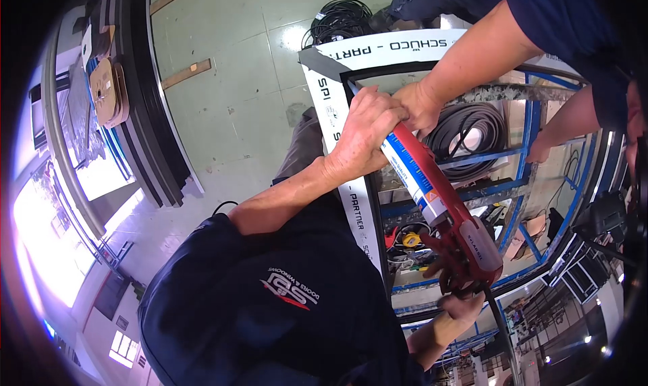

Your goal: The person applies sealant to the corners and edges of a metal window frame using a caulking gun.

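A red cordless caulking gun with a blue-and-white sealant cartridge lies slantwise over a window frame wrapped in white printed film. My left hand is closed around the front end of the gun, its fingers pointing to the frame's corner. At the rear end, my right hand wraps the handle, partly hidden by the gun body. The nozzle tip shows near the frame's inner corner. A co-worker's hand is right beside my left hand, touching or nearly touching it.
The co-worker's other hand rests by the blue metal stand under the frame. Below lie a coil of black gasket and a yellow tool. Black cable sits on the tiled floor; dark profiles stand at left.
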{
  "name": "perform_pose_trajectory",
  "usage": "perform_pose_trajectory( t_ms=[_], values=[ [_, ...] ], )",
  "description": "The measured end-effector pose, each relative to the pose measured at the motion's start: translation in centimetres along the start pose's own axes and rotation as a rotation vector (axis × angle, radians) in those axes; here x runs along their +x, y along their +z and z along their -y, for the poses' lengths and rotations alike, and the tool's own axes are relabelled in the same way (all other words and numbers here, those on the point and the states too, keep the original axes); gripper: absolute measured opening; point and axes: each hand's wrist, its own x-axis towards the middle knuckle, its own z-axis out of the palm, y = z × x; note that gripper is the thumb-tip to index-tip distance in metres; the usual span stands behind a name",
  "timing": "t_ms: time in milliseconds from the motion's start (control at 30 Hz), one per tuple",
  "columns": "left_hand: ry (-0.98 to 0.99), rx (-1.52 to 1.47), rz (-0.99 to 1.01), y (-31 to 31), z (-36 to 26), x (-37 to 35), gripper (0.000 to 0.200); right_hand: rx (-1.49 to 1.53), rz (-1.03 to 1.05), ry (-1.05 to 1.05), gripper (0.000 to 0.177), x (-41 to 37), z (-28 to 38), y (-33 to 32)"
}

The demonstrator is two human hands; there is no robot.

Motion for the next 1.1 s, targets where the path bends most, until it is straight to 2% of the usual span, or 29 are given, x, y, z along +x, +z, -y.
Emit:
perform_pose_trajectory(
  t_ms=[33,100,200,267,333,400,433,500,600,667,733,767,833,900,1000,1100],
  values=[
    [0.005,0.005,0.001,0.2,0.0,-0.1,0.059,-0.061,-0.010,0.105,0.083,0.0,-0.4,-0.4],
    [-0.002,0.010,0.009,0.8,-0.2,-0.1,0.056,-0.139,-0.074,0.136,0.057,0.1,-2.3,-0.2],
    [0.023,0.042,0.121,1.1,-0.3,0.0,0.053,-0.056,-0.050,0.067,0.037,0.4,-3.8,-0.3],
    [0.048,0.044,0.133,1.5,-0.4,0.0,0.052,0.038,-0.049,0.113,0.030,-0.5,-5.5,-1.6],
    [0.058,0.049,0.109,2.1,-0.4,-0.5,0.053,0.006,-0.139,0.116,0.038,-0.9,-6.3,-1.2],
    [-0.011,0.083,0.165,2.2,-0.9,-1.3,0.059,0.039,-0.182,0.151,0.042,0.0,-6.3,-0.9],
    [-0.042,0.104,0.165,2.5,-1.4,-1.8,0.061,0.172,-0.134,0.112,0.046,0.7,-7.0,-1.1],
    [-0.110,0.156,0.225,2.7,-2.2,-3.0,0.069,0.131,-0.125,0.090,0.046,1.5,-8.5,-1.4],
    [-0.207,0.120,0.143,2.5,-4.0,-5.6,0.067,0.152,-0.123,0.111,0.052,1.9,-10.8,-2.0],
    [-0.258,0.235,0.221,1.0,-4.2,-6.4,0.056,0.183,-0.117,0.138,0.052,2.0,-11.9,-2.5],
    [-0.431,0.241,0.281,-0.2,-3.6,-6.8,0.043,0.187,-0.102,0.124,0.051,2.1,-12.7,-2.8],
    [-0.491,0.339,0.339,-1.0,-3.6,-6.1,0.030,0.183,-0.085,0.113,0.052,2.2,-13.0,-3.0],
    [-0.328,0.546,0.410,-2.7,-2.3,-5.4,0.018,0.188,-0.019,0.080,0.049,1.9,-14.5,-3.8],
    [-0.167,0.729,0.545,-4.2,-1.5,-3.8,0.013,0.207,-0.105,0.060,0.048,1.9,-15.0,-2.8],
    [-0.057,0.903,0.775,-5.1,-1.0,-1.2,0.005,0.212,-0.082,0.076,0.042,2.0,-14.9,-3.2],
    [0.023,1.011,0.917,-5.1,-0.7,0.4,0.009,0.255,-0.086,0.143,0.040,1.8,-15.2,-3.3]
  ],
)
